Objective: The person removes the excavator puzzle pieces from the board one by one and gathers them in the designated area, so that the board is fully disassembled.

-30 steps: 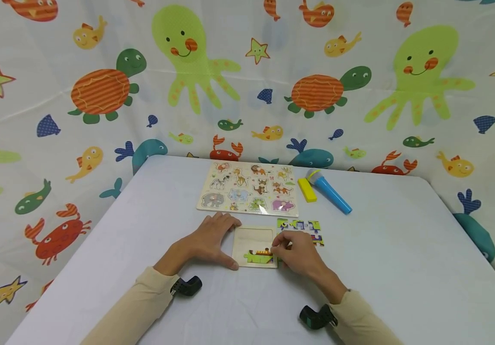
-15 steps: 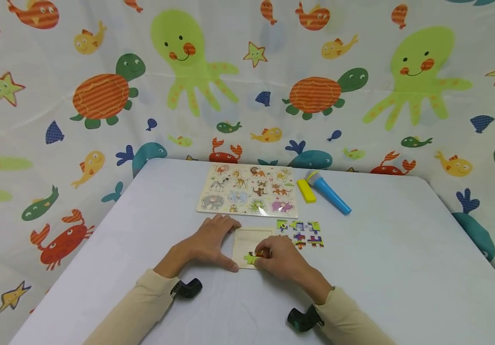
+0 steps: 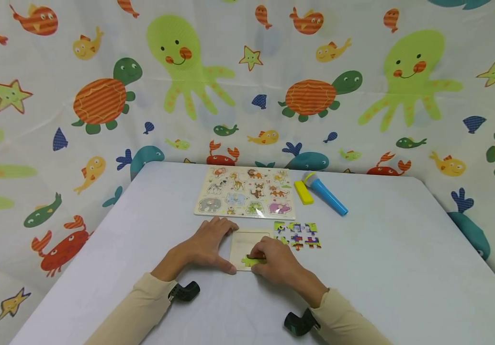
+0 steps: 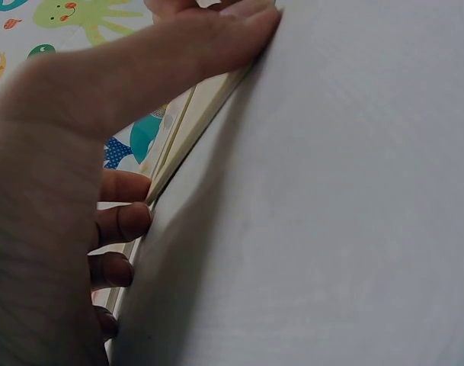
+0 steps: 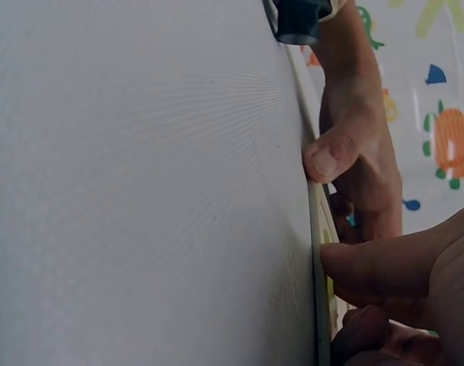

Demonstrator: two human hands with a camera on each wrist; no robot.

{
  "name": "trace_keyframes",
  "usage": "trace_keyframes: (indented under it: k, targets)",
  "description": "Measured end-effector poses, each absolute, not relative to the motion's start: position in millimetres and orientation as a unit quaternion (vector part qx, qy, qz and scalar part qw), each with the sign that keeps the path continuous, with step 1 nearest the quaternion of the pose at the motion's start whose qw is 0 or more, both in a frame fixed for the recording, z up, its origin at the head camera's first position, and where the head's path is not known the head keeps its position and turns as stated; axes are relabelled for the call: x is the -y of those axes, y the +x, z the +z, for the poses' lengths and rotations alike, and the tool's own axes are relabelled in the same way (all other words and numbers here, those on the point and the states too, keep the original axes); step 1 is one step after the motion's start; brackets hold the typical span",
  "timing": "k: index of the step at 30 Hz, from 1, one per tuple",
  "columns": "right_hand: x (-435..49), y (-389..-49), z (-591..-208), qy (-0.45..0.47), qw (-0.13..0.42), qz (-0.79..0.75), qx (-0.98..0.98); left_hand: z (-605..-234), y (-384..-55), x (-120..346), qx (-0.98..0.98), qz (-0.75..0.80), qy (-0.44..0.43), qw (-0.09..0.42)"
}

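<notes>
A small square wooden puzzle tray (image 3: 238,242) lies on the table in the head view. My left hand (image 3: 208,245) holds it along the left side, thumb at the near corner and fingers at the far one. Inside the tray's near part sit joined green jigsaw pieces (image 3: 246,261), partly covered by my right hand (image 3: 276,261). The right thumb and index finger are bent together over a jigsaw piece there; their tips hide most of it. The right wrist view has the right thumb (image 5: 380,267) at the tray's near edge, with the left thumb (image 5: 329,158) at its corner.
Several loose jigsaw pieces (image 3: 297,229) lie in rows right of the tray. Behind it is a large animal peg puzzle board (image 3: 226,191). A yellow block (image 3: 303,192) and a blue toy microphone (image 3: 327,194) lie at the back right. A sea-animal curtain (image 3: 247,96) hangs behind the table.
My right hand has moved left from the tray's right edge onto the pieces inside it, uncovering more of the loose pieces. My left hand keeps its place on the tray.
</notes>
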State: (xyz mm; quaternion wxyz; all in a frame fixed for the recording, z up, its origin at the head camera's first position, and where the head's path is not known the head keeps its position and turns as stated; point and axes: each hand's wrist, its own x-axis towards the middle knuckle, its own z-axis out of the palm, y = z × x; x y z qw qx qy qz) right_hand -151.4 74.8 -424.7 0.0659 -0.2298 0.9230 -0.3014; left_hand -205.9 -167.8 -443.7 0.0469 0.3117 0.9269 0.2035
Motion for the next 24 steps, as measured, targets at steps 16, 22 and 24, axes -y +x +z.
trace_keyframes:
  k: [16, 22, 24]
  targets:
    - [-69.6, -147.0, -422.2, -0.227, 0.074, -0.285, -0.928, -443.9, -204.4, 167.4, -0.929, 0.201, 0.306, 0.048]
    - [-67.9, -147.5, -422.1, -0.231, 0.083, -0.275, -0.930, -443.1, -204.5, 167.4, -0.930, 0.198, 0.306, 0.050]
    - [-67.7, -147.7, -421.3, -0.229, 0.084, -0.274, -0.930, -443.1, -204.6, 167.3, -0.930, 0.197, 0.306, 0.049]
